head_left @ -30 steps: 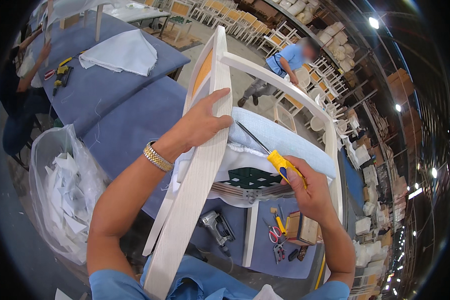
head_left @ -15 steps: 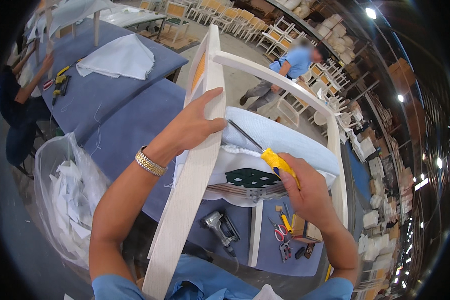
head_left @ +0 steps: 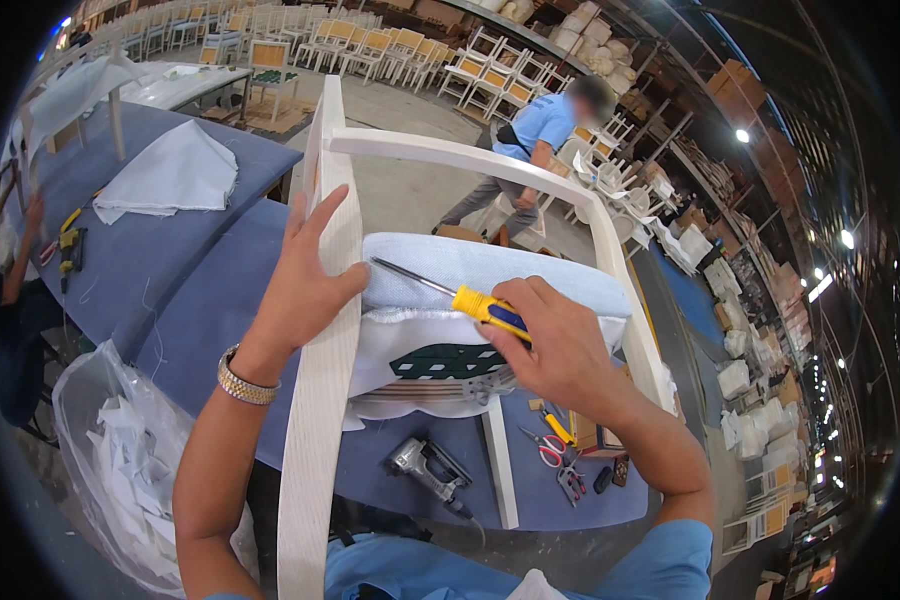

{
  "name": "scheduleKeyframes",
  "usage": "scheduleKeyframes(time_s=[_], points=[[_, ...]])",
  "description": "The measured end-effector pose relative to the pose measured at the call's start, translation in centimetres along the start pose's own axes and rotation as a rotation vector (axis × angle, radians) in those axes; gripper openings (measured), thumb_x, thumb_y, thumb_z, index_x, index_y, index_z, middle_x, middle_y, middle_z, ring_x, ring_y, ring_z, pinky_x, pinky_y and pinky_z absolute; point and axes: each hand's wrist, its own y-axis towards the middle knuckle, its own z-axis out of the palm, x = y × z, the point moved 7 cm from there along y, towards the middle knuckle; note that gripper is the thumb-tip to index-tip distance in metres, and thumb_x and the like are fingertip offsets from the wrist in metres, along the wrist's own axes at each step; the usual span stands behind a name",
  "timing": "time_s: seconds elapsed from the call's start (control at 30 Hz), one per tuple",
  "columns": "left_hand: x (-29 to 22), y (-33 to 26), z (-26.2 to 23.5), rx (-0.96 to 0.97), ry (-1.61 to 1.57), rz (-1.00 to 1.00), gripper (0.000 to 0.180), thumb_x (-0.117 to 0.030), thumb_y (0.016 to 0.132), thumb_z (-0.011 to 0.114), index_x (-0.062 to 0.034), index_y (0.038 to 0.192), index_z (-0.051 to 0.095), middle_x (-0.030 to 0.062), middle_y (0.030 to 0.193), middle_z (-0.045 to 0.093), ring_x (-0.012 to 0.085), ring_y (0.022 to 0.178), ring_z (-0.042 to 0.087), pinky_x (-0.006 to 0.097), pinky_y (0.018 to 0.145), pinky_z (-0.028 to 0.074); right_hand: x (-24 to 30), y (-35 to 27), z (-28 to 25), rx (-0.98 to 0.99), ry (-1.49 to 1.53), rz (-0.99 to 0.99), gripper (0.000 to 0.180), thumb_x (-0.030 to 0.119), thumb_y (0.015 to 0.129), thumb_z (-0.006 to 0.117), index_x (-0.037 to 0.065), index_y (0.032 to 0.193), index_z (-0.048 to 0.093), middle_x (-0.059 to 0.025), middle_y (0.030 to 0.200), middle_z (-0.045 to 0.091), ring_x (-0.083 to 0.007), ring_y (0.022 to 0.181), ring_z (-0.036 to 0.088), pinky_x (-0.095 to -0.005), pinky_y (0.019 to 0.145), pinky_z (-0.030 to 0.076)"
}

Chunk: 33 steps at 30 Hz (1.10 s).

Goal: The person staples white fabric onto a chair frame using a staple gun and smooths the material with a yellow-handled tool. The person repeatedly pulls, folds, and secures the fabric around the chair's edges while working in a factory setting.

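A pale wooden chair frame (head_left: 315,430) is tilted in front of me on the blue-covered table. My left hand (head_left: 305,280) grips its long left post, thumb across the front and fingers along the far edge. Closed round the yellow handle of a screwdriver (head_left: 490,308), my right hand (head_left: 560,345) is over the seat. The shaft points left, its tip at the light blue upholstered seat (head_left: 500,265) beside the post. White cloth hangs below the seat's edge, and dark green webbing (head_left: 440,360) shows on the underside.
A staple gun (head_left: 425,472), red-handled scissors (head_left: 550,452) and pliers (head_left: 571,486) lie on the table. Lower left stands a clear bag of scraps (head_left: 130,490). Beyond are folded cloth (head_left: 175,178), a drill (head_left: 71,250), a co-worker's arm (head_left: 20,250) and a walking person (head_left: 540,125).
My view has swung, so the chair and hands appear further left. The screwdriver lies flatter, its tip still near the post. The person behind has walked on.
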Motion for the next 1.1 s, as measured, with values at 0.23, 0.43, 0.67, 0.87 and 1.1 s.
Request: scheduleKeyframes(time_s=[0.23, 0.43, 0.67, 0.87, 1.1], points=[[-0.8, 0.3, 0.3, 0.058, 0.172, -0.022, 0.055, -0.033, 0.085, 0.076, -0.0102, 0.133, 0.064, 0.0343, 0.157, 0.028, 0.0428, 0.149, 0.027, 0.044, 0.119, 0.027, -1.9, -1.6, 5.5, 0.350, 0.791, 0.460, 0.043, 0.041, 0.106, 0.048, 0.000, 0.113, 0.055, -0.0059, 0.075, 0.058, -0.0132, 0.056, 0.056, -0.0309, 0.050, 0.046], [-1.5, 0.8, 0.3, 0.049, 0.338, 0.025, 0.050, -0.039, 0.086, 0.075, -0.0147, 0.129, 0.067, 0.0346, 0.154, 0.032, 0.0446, 0.147, 0.030, 0.047, 0.117, 0.030, -1.9, -2.9, 8.0, 0.427, 1.406, 0.645, 0.045, 0.045, 0.105, 0.050, 0.002, 0.115, 0.055, -0.0052, 0.080, 0.058, -0.0071, 0.044, 0.045, -0.0213, 0.037, 0.034], [-1.7, 1.4, 0.8, -0.014, 0.446, 0.098, 0.047, -0.042, 0.089, 0.073, -0.0148, 0.126, 0.070, 0.0320, 0.154, 0.036, 0.0434, 0.148, 0.029, 0.046, 0.117, 0.032, -2.2, -3.3, 9.6, 0.448, 1.695, 0.648, 0.045, 0.047, 0.105, 0.048, 0.003, 0.116, 0.055, -0.0066, 0.080, 0.057, -0.0071, 0.044, 0.044, -0.0213, 0.038, 0.034], [-3.3, 3.2, -0.8, 0.117, -0.130, 0.254, 0.032, -0.027, 0.094, 0.071, -0.0092, 0.120, 0.073, 0.0234, 0.132, 0.061, 0.0306, 0.131, 0.053, 0.038, 0.108, 0.044, -2.3, 0.1, 5.8, 0.345, 1.335, 0.410, 0.036, 0.037, 0.106, 0.051, 0.003, 0.118, 0.056, -0.0071, 0.077, 0.063, -0.0065, 0.045, 0.048, -0.0216, 0.039, 0.035], [-6.4, 2.0, -3.3, 0.310, -0.392, 0.167, 0.022, -0.015, 0.095, 0.069, 0.0021, 0.108, 0.074, 0.0128, 0.097, 0.075, 0.0204, 0.096, 0.071, 0.033, 0.093, 0.053, -1.9, 0.3, -0.9, 0.228, 0.747, 0.251, 0.028, 0.024, 0.100, 0.063, 0.004, 0.119, 0.058, -0.0017, 0.081, 0.067, -0.0021, 0.054, 0.049, -0.0191, 0.051, 0.039]])
